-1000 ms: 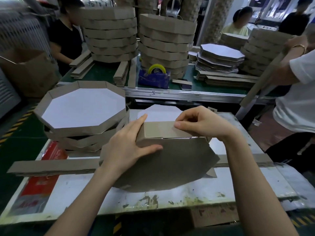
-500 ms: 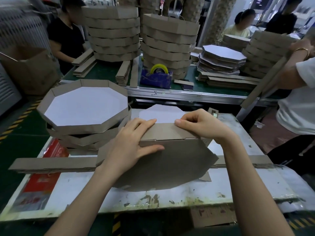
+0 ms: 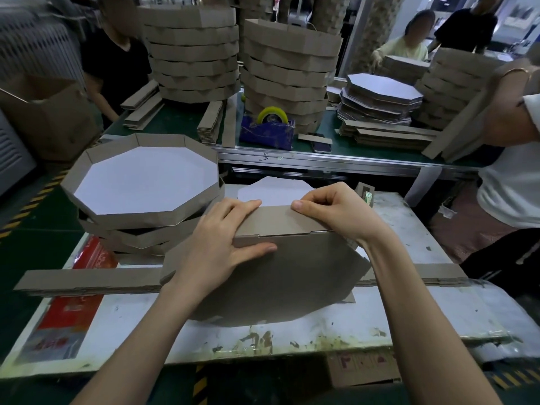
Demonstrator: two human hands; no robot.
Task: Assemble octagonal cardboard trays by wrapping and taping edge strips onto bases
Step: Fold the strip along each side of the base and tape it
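Head view: left hand [image 3: 219, 247] flat on edge strip [image 3: 277, 220], right hand [image 3: 336, 213] pinching it; keep it flush to base [image 3: 292, 276].

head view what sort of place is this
Most likely a cardboard packaging workshop: tall stacks of finished octagonal trays on the bench behind, bundles of edge strips, a tape dispenser, and other workers at the benches.

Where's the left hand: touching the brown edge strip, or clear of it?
Touching. The head view shows the left hand laid flat across the edge strip, no gap.
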